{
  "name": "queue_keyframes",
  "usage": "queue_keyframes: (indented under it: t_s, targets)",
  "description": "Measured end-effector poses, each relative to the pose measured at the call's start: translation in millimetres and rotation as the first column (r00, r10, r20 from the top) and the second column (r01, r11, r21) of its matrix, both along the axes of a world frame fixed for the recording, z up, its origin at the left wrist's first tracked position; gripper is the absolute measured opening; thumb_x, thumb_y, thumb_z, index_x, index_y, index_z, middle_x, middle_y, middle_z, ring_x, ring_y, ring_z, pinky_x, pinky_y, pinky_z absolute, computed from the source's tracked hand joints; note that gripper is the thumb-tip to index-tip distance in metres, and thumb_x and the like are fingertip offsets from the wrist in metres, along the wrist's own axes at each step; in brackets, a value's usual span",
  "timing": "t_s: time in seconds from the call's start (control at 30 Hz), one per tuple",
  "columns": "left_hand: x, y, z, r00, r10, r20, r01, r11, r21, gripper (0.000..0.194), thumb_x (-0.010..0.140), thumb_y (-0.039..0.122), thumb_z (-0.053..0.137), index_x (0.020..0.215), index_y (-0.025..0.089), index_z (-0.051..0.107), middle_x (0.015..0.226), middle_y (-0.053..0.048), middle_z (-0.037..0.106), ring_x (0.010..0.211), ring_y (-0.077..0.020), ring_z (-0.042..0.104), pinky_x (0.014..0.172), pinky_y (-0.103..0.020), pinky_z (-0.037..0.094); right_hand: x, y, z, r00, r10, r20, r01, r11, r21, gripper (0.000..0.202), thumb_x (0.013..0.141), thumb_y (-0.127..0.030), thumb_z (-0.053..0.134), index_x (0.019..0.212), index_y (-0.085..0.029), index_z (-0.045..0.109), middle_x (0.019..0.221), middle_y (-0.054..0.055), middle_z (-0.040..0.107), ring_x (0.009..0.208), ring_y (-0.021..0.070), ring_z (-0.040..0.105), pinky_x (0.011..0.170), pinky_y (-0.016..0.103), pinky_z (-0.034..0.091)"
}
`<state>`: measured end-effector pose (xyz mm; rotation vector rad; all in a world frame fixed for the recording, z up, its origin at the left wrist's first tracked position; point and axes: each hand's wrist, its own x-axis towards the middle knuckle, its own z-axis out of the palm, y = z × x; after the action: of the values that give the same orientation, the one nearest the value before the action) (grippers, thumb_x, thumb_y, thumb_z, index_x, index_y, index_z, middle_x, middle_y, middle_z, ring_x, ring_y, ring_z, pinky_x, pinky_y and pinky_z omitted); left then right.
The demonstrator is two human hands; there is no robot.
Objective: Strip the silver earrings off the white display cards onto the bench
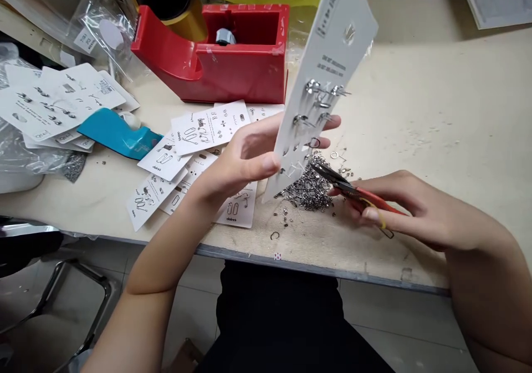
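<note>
I've got left hand (243, 157) raised, pinching a tilted card (316, 71); right hand (419, 215) lower, curled around red-handled pliers (352, 190), nose near card's lower part.

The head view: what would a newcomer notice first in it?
The bright red tape dispenser near the back of the table probably stands out first. Then come the white card with metal pieces, held up in the left hand, and the red-handled pliers in the right hand, by a heap of tiny metal parts.
</note>
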<state>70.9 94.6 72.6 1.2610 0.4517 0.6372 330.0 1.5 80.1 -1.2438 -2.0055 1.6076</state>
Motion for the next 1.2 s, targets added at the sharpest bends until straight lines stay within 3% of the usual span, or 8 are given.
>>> queue_keyframes:
  t_s: [0.07,0.17,0.33,0.43,0.6,0.93,1.2]
  targets:
    - [1.0,-0.5,-1.4,0.998,-0.061,0.006,0.061,0.998,0.011,0.048,0.084,0.06,0.064,0.121,0.031,0.068,0.133,0.0,0.068,0.136,-0.0342,0.055,0.115,-0.051,0.048,-0.6,3.9,-2.7,0.993,0.049,-0.106,-0.064,0.987,-0.145,0.032,0.097,-0.045,0.052,0.082,-0.018,0.06,0.068,0.0,0.057,0.059,0.0113,0.05,0.053,0.026,0.037]
    - [3.8,-3.0,-4.5,0.985,-0.16,0.062,0.16,0.987,0.0,0.04,0.088,0.058,0.059,0.115,0.031,0.071,0.129,0.001,0.07,0.133,-0.0325,0.059,0.113,-0.05,0.05,-1.4,6.9,-6.9,0.978,0.081,-0.191,-0.122,0.969,-0.216,0.036,0.097,-0.049,0.051,0.079,-0.018,0.055,0.069,0.0,0.052,0.061,0.0108,0.046,0.054,0.026,0.034]
    - [6.1,-9.0,-1.4,0.995,-0.086,0.047,0.091,0.986,-0.138,0.042,0.087,0.058,0.058,0.107,0.025,0.075,0.128,-0.004,0.069,0.126,-0.0382,0.063,0.105,-0.055,0.053,-2.6,6.3,-6.4,0.973,0.108,-0.205,-0.149,0.969,-0.198,0.037,0.097,-0.05,0.052,0.076,-0.019,0.053,0.069,-0.001,0.048,0.061,0.0106,0.042,0.055,0.026,0.032]
    - [5.8,-9.7,1.7,0.992,-0.128,-0.009,0.126,0.982,-0.14,0.042,0.088,0.051,0.057,0.115,0.024,0.073,0.129,-0.004,0.069,0.128,-0.0394,0.061,0.106,-0.056,0.051,-4.3,5.6,-4.0,0.972,0.131,-0.195,-0.165,0.971,-0.173,0.033,0.097,-0.047,0.052,0.081,-0.019,0.057,0.072,-0.001,0.051,0.062,0.0109,0.044,0.057,0.026,0.033]
    - [6.7,-10.1,-0.2,0.979,-0.202,0.008,0.201,0.967,-0.154,0.047,0.087,0.059,0.054,0.115,0.026,0.072,0.129,-0.002,0.07,0.125,-0.0358,0.064,0.105,-0.05,0.053,-3.9,4.1,-5.7,0.973,0.127,-0.193,-0.161,0.972,-0.172,0.028,0.096,-0.044,0.054,0.096,-0.018,0.065,0.074,-0.001,0.055,0.064,0.0109,0.049,0.057,0.025,0.035]
    - [7.3,-13.6,1.4,0.982,-0.174,0.068,0.184,0.959,-0.216,0.041,0.088,0.055,0.057,0.11,0.024,0.073,0.12,-0.003,0.073,0.132,-0.0382,0.058,0.099,-0.051,0.058,-4.2,1.9,-8.1,0.967,0.097,-0.235,-0.137,0.978,-0.16,0.026,0.096,-0.04,0.057,0.093,-0.017,0.068,0.065,-0.003,0.051,0.06,0.0101,0.048,0.057,0.024,0.037]
    - [8.9,-17.8,0.0,0.987,-0.139,0.078,0.153,0.963,-0.22,0.041,0.089,0.051,0.048,0.105,0.023,0.074,0.12,-0.002,0.073,0.122,-0.0372,0.065,0.093,-0.05,0.06,-8.8,1.2,-11.4,0.959,0.065,-0.274,-0.115,0.978,-0.173,0.04,0.095,-0.047,0.059,0.109,-0.012,0.071,0.06,-0.003,0.05,0.054,0.0089,0.046,0.05,0.023,0.034]
